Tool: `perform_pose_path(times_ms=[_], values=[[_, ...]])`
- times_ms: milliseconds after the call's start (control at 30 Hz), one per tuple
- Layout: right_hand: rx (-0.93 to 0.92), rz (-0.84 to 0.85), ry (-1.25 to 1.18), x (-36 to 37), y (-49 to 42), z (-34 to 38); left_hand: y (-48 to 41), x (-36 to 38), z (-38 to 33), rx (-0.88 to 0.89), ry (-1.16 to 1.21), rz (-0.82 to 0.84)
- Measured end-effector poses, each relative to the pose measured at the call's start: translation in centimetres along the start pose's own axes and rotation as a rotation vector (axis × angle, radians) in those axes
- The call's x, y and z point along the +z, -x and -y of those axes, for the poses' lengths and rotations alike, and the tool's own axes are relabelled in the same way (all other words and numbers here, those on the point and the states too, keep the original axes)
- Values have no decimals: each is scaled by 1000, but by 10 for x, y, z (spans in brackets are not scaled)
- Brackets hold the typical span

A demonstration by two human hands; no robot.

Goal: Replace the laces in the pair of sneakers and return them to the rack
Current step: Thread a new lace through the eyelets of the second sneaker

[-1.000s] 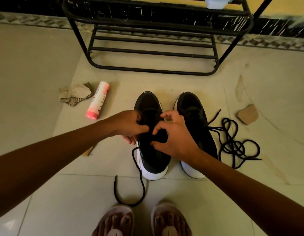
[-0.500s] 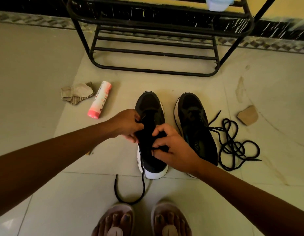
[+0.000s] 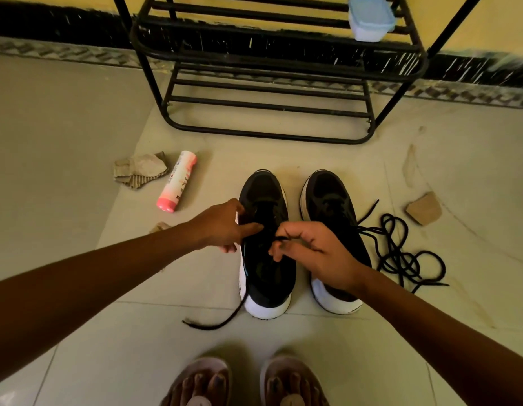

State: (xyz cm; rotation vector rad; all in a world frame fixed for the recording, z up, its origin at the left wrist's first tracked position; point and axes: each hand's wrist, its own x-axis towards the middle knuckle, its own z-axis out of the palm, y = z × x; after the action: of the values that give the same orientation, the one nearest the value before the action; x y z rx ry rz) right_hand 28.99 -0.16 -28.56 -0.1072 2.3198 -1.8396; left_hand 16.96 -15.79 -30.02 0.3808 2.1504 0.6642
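On floor (image 3: 78, 148) near rack (image 3: 266, 106), R hand (image 3: 319, 256) pinches lace (image 3: 280, 238) over black sneaker (image 3: 269, 276); L hand (image 3: 222, 227) grips its side. Lace looks soft & floppy, so best held close to its stiff tip.

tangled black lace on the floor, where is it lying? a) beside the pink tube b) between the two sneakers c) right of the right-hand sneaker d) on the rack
c: the tangled black lace lies just right of the right-hand sneaker, across both sneakers from the pink tube and not on the rack.
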Motion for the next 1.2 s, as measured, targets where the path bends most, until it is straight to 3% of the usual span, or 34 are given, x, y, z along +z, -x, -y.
perform_pose_path(times_ms=[100, 233, 300, 500, 733, 967, 1200], values=[[-45, -45, -24, 0, -8, 12, 2, -5, 1, 320, -324, -144], [-110, -113, -29, -8, -20, 31, 12, -7, -18, 586, -154, -149], [-146, -145, -1, -13, -25, 41, 17, -6, -28, 581, 7, -117], [-220, -284, 123, -36, -30, 63, 20, -31, -39, 582, 39, -203], [-154, -461, -121, -59, -32, 77, 42, -77, -60, 567, 179, -328], [-90, -443, -476, -73, -41, 105, 64, -111, -87, 604, 334, -425], [-201, -431, -492, -83, -61, 144, 78, -142, -114, 677, 486, -543]])
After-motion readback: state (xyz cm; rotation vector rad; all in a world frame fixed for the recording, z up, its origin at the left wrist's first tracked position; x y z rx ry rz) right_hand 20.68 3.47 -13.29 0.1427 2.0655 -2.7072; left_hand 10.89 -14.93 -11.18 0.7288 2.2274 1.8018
